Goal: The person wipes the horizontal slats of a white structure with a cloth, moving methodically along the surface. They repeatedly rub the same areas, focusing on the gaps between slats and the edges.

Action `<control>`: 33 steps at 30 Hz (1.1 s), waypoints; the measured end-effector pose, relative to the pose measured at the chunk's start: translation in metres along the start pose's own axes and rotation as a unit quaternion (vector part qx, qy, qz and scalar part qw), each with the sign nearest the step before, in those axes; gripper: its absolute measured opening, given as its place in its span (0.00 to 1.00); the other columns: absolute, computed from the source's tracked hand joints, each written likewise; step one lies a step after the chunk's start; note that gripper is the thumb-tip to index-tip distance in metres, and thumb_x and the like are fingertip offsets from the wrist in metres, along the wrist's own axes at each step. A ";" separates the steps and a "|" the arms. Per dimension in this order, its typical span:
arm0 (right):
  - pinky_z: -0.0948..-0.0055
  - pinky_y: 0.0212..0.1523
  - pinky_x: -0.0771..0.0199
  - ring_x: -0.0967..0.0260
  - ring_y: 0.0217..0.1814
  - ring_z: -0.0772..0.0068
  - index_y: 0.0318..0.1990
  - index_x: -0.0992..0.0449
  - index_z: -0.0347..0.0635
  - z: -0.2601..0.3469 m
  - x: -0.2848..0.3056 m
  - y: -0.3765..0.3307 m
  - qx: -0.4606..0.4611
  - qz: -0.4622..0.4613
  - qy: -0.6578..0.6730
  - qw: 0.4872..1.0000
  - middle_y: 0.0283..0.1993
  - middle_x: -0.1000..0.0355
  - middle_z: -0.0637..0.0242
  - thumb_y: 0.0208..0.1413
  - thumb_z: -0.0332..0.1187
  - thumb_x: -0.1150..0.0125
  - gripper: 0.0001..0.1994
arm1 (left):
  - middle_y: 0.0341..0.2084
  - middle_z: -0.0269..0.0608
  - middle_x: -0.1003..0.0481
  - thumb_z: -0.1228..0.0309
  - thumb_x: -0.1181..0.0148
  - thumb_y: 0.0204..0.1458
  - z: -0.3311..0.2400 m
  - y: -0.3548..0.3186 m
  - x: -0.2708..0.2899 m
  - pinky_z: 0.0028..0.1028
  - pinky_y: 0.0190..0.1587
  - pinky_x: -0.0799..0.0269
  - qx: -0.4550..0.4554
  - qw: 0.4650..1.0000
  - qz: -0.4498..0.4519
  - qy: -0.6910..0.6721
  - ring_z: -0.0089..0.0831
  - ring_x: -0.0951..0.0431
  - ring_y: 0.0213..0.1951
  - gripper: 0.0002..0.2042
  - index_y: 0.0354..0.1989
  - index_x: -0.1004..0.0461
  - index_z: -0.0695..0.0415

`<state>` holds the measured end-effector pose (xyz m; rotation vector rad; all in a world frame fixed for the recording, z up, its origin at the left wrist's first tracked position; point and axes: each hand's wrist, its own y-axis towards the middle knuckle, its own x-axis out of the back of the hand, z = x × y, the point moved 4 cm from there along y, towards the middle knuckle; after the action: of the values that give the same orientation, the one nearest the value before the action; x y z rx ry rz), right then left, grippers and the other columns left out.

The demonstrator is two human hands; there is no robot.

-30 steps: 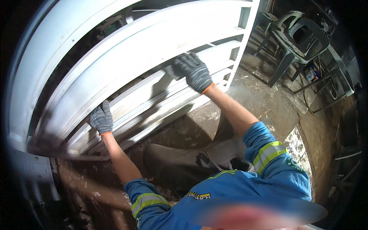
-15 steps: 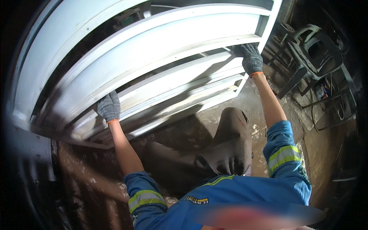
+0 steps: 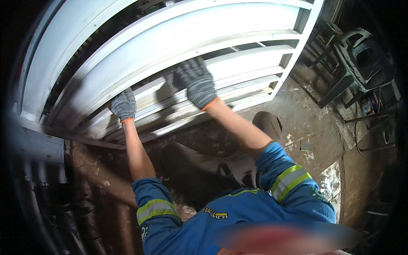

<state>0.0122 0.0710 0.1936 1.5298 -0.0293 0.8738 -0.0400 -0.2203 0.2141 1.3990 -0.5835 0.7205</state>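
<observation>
A large white slatted panel (image 3: 187, 29) with long crossbars fills the upper part of the view. My left hand (image 3: 123, 105), in a grey knit glove with an orange cuff, grips a crossbar toward the panel's left end, its fingertips hidden behind the bar. In a matching glove, my right hand (image 3: 196, 83) is in front of the panel's middle, close below the same crossbar. Its fingers are stretched out, slightly blurred, and hold nothing I can see. Shadow from that arm falls over the lower bars.
Dark plastic chairs (image 3: 357, 63) stand at the right, beside the panel's end. The concrete floor (image 3: 304, 123) is stained and flecked with white. Dark slender objects (image 3: 55, 212) lie in shadow at the lower left. My bent knee (image 3: 268, 121) is just below the panel.
My right hand has let go of the panel's right end and moved left to its middle. The left hand keeps its grip. The view has shifted slightly.
</observation>
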 end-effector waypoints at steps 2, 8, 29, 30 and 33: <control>0.46 0.70 0.55 0.39 0.64 0.50 0.53 0.27 0.42 0.017 0.001 0.009 -0.017 0.060 -0.013 0.998 0.58 0.32 0.52 0.48 0.32 0.51 0.22 | 0.36 0.52 0.22 0.55 0.55 0.58 0.008 -0.004 0.000 0.44 0.43 0.27 -0.023 1.000 -0.019 -0.002 0.50 0.22 0.37 0.20 0.36 0.20 0.57; 0.49 0.69 0.52 0.39 0.62 0.54 0.49 0.25 0.46 -0.049 0.027 -0.003 -0.022 0.020 0.055 0.998 0.53 0.30 0.55 0.42 0.24 0.48 0.22 | 0.36 0.51 0.22 0.58 0.56 0.58 0.008 -0.006 -0.001 0.44 0.44 0.28 -0.053 0.998 -0.017 -0.005 0.49 0.22 0.38 0.19 0.36 0.21 0.57; 0.53 0.69 0.51 0.39 0.64 0.58 0.54 0.28 0.44 0.135 -0.072 0.049 0.045 0.061 -0.016 0.997 0.57 0.30 0.57 0.45 0.31 0.46 0.24 | 0.30 0.45 0.22 0.60 0.56 0.59 0.033 -0.007 -0.016 0.46 0.45 0.31 -0.116 0.992 0.016 -0.038 0.46 0.23 0.36 0.14 0.49 0.26 0.39; 0.52 0.69 0.51 0.39 0.64 0.58 0.54 0.28 0.44 0.134 -0.074 0.047 0.055 0.056 -0.001 0.997 0.56 0.30 0.56 0.45 0.31 0.45 0.23 | 0.30 0.45 0.22 0.61 0.56 0.58 0.037 -0.008 -0.018 0.46 0.46 0.32 -0.112 0.992 0.011 -0.057 0.46 0.23 0.37 0.14 0.48 0.25 0.39; 0.52 0.69 0.52 0.41 0.65 0.58 0.54 0.29 0.44 0.100 -0.052 0.042 0.037 0.126 0.015 0.991 0.57 0.31 0.58 0.46 0.30 0.47 0.23 | 0.32 0.42 0.21 0.60 0.58 0.59 0.033 -0.019 -0.011 0.48 0.49 0.34 -0.077 0.984 0.056 -0.154 0.44 0.23 0.41 0.14 0.46 0.24 0.38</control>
<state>0.0040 -0.0472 0.2122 1.6033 -0.1726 1.1082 -0.0314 -0.2547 0.1962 1.3500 -0.9474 0.5380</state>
